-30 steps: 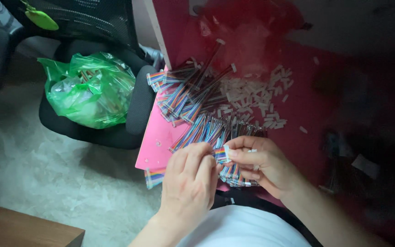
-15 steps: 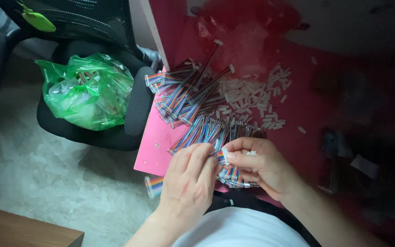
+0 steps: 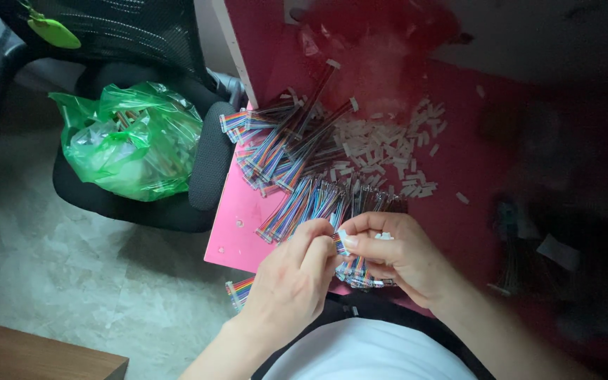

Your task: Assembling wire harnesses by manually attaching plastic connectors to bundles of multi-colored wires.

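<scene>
Both hands meet over the near desk (image 3: 459,162) edge. Left hand (image 3: 293,281) fingers and right hand (image 3: 399,257) fingers pinch closed on one rainbow ribbon cable (image 3: 343,246) between them, its long axis running near-to-far.

Glossy green plastic bag (image 3: 129,141); matt pink tabletop (image 3: 237,229).

Hands: left hand (image 3: 291,280) and right hand (image 3: 397,255), both bare; no gloves, no rings seen.
Wrists: bare, no watch or band vis.
Forearms: bare to frame edge; no sleeves in view, so short-sleeved or sleeveless, can't tell which.
Top: white shirt (image 3: 367,357), plain, smooth fabric, no print vis.; only a curved patch at bottom edge shows.
Lower wear: dark strip, black approx., just above the shirt patch; garment type unclear.
Nails: short, unpainted as far as vis.
Markings: none seen on clothing.
</scene>
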